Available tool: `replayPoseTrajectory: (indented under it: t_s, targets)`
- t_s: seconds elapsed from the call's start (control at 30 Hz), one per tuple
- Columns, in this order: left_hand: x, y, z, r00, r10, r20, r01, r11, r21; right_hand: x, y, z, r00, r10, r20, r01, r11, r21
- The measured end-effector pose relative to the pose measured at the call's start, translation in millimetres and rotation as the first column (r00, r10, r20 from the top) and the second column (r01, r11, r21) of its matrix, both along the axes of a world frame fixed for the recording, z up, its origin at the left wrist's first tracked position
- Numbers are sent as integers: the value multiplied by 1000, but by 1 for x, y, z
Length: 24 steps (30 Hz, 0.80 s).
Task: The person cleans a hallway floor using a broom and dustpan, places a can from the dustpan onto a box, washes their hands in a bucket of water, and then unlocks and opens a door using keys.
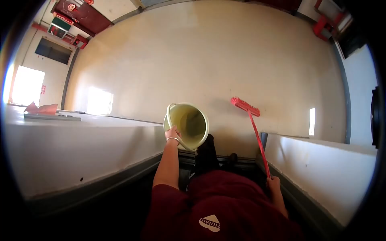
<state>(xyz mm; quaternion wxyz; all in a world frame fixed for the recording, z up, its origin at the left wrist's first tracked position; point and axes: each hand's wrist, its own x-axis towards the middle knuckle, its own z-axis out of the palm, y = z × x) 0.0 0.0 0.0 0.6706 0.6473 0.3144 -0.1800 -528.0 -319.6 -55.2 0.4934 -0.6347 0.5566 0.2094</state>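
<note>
My left hand is closed on the rim or handle of a pale yellow-green bucket; which of the two it grips I cannot tell. The bucket tilts so that its inside faces up towards me, with a dark patch within it. Low on the right, my right hand is wrapped round the red stick of a broom. The broom's red bristled head points away from me, over the pale floor in front. Whether the bristles touch the floor is unclear.
White walls stand close on both sides, the left wall and the right wall. Between them runs a dark threshold. Beyond lies a shiny beige floor. Red boxes stand at the far right, and a dark red door is far left.
</note>
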Motion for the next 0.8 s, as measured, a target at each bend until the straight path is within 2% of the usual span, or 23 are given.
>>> replayPoseTrajectory:
  t_s: [0.07,0.1,0.13,0.17,0.2,0.23,0.27,0.3,0.37,0.43,0.57,0.63,0.67,0.77,0.8]
  targets:
    - [9,-13,-7,992,124,13,-124,992,1,-32,-1,-21,1000,16,22,-14,996,-85]
    - [78,32,-8,992,114,-48,-111,992,57,10,58,6,977,196,-89,-210,957,-198]
    - [139,48,8,988,154,-23,-152,987,50,61,80,-5,924,368,-106,-382,859,-341]
    - [149,38,-15,975,201,-92,-202,979,2,61,70,13,916,373,-147,-401,845,-353]
    - [156,-1,-43,967,211,-143,-221,973,-61,59,37,38,878,423,-223,-472,693,-545]
    - [198,2,-33,972,198,-129,-205,978,-42,92,44,40,843,484,-236,-501,545,-672]
    - [202,1,-47,966,184,-179,-191,981,-20,82,40,51,817,503,-284,-551,532,-643]
    - [202,2,-68,952,199,-231,-207,978,-12,77,37,64,812,464,-355,-580,573,-579]
    - [252,18,-79,933,241,-266,-278,954,-114,107,40,56,812,436,-389,-584,622,-522]
    - [289,46,-90,925,263,-275,-306,944,-126,132,46,61,912,271,-308,-375,857,-354]
    - [332,70,-129,883,357,-305,-402,910,-98,156,39,60,906,249,-343,-367,866,-339]
    - [347,86,-158,848,461,-261,-509,846,-157,161,29,46,952,108,-286,-200,927,-318]
    - [347,102,-168,852,452,-264,-504,845,-179,162,22,38,960,59,-274,-145,941,-305]
    - [358,126,-176,819,518,-247,-551,830,-87,185,8,31,940,178,-291,-259,927,-271]
    - [358,131,-185,811,528,-253,-557,829,-55,201,0,31,952,156,-262,-220,946,-238]
